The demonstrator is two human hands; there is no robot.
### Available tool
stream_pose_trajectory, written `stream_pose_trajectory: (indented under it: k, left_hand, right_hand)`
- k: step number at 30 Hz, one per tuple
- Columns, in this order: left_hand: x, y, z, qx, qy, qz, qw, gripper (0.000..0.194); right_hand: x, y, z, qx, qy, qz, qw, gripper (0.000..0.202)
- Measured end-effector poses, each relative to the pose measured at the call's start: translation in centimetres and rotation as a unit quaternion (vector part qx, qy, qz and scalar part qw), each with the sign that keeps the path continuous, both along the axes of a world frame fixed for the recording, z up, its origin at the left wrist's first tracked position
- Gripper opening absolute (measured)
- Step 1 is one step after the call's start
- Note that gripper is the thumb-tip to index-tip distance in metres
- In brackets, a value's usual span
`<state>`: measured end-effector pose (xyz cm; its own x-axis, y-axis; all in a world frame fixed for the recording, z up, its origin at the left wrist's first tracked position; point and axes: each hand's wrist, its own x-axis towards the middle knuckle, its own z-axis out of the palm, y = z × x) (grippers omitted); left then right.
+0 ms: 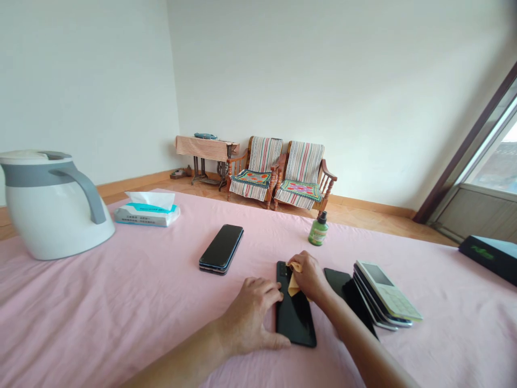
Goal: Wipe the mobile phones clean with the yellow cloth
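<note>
Pink cloth [153,302] under phone [298,315], wall [363,97] beyond

One left hand [256,312], one right hand [310,277], one cloth [294,286], one phone [297,326] under them. Two phone stacks: at least two in the left stack [221,248], several, uncountable, in the right stack [388,291]; at least one dark phone [336,277] beside it. One jug [56,215], one tissue pack [147,215], one bottle [318,233], one box [487,258]; far, two chairs [264,156].

left forearm [181,353]: bare, angled forward and right | left hand [252,312]: back upward, fingers bent, left thumb [275,340] spread wide from them | right forearm [359,337]: bare, slanting forward and left | right hand [309,277]: fingers bunched in a pinch, farther forward than left, hands apart
</note>
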<state>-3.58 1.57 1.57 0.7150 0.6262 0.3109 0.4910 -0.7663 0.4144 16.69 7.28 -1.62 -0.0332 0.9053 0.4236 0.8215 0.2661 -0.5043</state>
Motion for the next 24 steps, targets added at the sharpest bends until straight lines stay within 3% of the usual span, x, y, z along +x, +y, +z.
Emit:
stream_pose_trajectory:
  k: [17, 24]
  left_hand:
    - [0.0, -0.2, 0.5, -0.003, 0.007, 0.001, 1.000, 0.055]
    - [0.0, -0.2, 0.4, -0.005, 0.008, 0.005, 1.000, 0.056]
  right_hand:
    - [-0.9, 1.4, -0.1, 0.000, -0.004, 0.023, 1.000, 0.030]
    - [-1.2, 0.6, 0.2, 0.007, -0.001, 0.061, 0.998, 0.032]
